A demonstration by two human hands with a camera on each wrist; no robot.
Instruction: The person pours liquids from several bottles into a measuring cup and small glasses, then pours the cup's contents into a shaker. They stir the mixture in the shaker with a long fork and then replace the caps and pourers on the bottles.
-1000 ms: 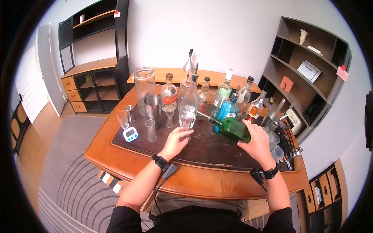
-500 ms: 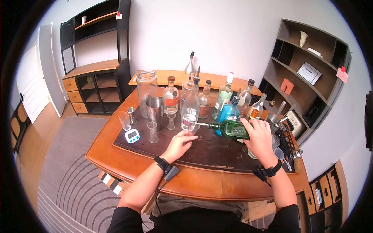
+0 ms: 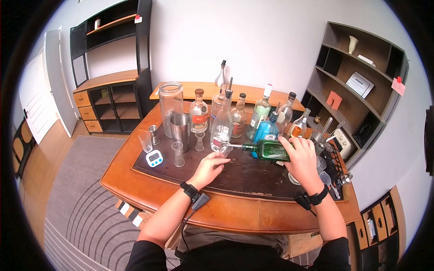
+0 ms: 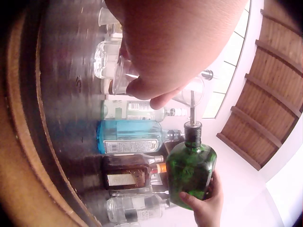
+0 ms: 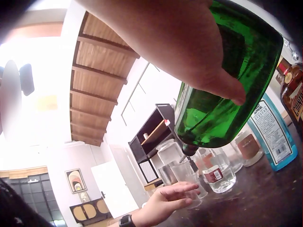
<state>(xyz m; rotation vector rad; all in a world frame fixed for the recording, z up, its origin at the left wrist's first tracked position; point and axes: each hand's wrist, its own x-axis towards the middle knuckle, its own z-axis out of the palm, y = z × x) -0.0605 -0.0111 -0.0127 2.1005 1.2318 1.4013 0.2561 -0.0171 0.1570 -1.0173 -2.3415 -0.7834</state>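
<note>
My left hand (image 3: 209,168) pinches a small clear double-ended jigger (image 4: 122,78) around its middle, above the dark mat. My right hand (image 3: 302,160) grips a green glass bottle (image 3: 272,150) by its body, tipped almost level with the neck pointing left. A metal pour spout (image 4: 192,113) on the bottle's neck reaches into the jigger's upper cup, as the left wrist view shows. Fingers partly hide the jigger's waist. Right behind the jigger stands a tall clear bottle (image 3: 221,124) with its own pourer. A blue bottle (image 3: 266,131) is upright behind the green one.
To the left are a steel shaker tin (image 3: 180,131), another clear jigger (image 3: 178,156), a white timer (image 3: 154,158) and a large glass jar (image 3: 171,106). Several bottles line the mat's back. Bar tools and a small measuring cup (image 3: 324,179) lie at the right.
The green bottle has swung to a more level tilt, its spout coming down to the jigger's mouth. The left hand has turned slightly, bringing the jigger up towards the spout. Little moved in the last half second.
</note>
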